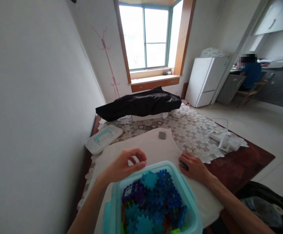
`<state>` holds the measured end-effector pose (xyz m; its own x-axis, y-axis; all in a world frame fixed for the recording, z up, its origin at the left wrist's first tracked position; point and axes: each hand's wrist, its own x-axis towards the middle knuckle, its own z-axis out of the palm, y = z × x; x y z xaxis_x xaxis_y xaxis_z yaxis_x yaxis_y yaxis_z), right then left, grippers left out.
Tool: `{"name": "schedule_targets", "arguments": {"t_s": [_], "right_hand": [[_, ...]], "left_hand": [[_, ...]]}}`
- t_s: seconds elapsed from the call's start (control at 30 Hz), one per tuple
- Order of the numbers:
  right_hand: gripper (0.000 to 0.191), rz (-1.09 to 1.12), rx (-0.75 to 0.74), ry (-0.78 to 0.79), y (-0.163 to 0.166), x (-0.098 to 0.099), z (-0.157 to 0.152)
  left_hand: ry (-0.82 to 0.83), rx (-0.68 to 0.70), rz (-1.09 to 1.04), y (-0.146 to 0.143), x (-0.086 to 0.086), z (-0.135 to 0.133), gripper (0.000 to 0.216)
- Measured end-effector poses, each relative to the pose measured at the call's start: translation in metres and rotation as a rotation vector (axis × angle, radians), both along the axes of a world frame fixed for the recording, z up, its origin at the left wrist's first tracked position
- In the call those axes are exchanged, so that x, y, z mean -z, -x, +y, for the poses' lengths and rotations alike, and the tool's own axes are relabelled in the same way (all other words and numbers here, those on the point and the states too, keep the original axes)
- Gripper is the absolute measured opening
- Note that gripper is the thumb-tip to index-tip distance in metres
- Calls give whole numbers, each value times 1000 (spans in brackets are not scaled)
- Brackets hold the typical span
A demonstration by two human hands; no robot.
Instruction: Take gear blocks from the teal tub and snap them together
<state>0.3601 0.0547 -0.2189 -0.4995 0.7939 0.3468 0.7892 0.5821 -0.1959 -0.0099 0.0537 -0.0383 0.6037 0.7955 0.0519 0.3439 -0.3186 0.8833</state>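
A light-blue plastic box point(180, 182) stands at the near edge of the table, filled with several interlocking plastic blocks point(156, 198) in blue, purple, teal and orange. My left hand point(125, 165) hovers over the box's far left rim with fingers curled, thumb and fingertips close together; I cannot see anything in them. My right hand point(194, 167) lies on the cream cloth point(153, 146) beside the box's right corner, closed over a small dark piece point(184, 165). One grey block point(162, 135) lies alone farther out on the cloth.
A clear lid point(103, 139) rests at the table's left by the wall. A black garment point(141, 104) covers the far end. A white adapter with cable point(223, 138) lies at the right. A person sits at a counter far right, beyond a white fridge point(205, 81).
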Motion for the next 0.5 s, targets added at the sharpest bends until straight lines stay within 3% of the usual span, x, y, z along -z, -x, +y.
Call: {"name": "schedule_targets", "arguments": {"t_s": [0.17,0.27,0.37,0.5], "right_hand": [[15,38,-38,2,2,-2,7],[16,52,-61,-17,14,-14,39],[16,70,-20,-57,37,-29,91],[21,66,124,-36,73,-31,151]], "left_hand": [[116,-419,-330,20,86,61,36],[178,-578,-328,25,132,82,43],[159,-522,-277,27,157,90,44],[158,-457,-258,29,167,91,45]]}}
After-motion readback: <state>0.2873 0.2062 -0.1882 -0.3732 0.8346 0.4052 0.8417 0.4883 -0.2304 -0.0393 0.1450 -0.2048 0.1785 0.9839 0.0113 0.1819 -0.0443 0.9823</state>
